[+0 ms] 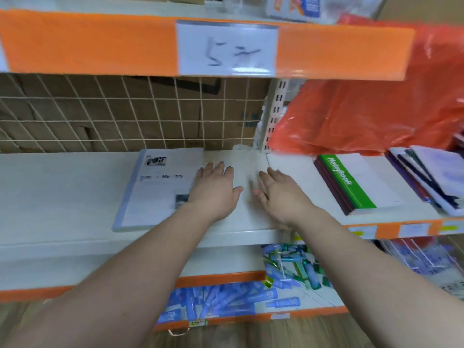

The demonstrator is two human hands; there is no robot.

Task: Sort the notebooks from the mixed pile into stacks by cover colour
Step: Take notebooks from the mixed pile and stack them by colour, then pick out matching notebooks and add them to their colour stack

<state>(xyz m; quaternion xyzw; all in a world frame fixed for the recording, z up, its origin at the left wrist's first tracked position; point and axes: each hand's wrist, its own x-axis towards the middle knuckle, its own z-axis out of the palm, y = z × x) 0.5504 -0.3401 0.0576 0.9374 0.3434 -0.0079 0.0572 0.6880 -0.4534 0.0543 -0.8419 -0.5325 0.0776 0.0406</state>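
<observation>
A pale blue-white notebook (155, 189) with dark printed text lies flat on the white shelf (55, 194). My left hand (216, 189) reaches over its right edge with fingers straight, holding nothing. My right hand (281, 194) hovers over the bare shelf just to the right, fingers straight and spread. Further right sits a stack of notebooks (356, 184) with a green-and-white cover on top and dark maroon ones beneath. At the far right lies a mixed pile of purple, dark and pale notebooks (431, 179).
A red plastic bag (364, 114) bulges behind the right-hand stacks. An orange shelf edge with a price label (227, 47) hangs overhead. A wire grid (125, 114) backs the shelf. Blue and green pen packs (251, 295) fill the lower shelf.
</observation>
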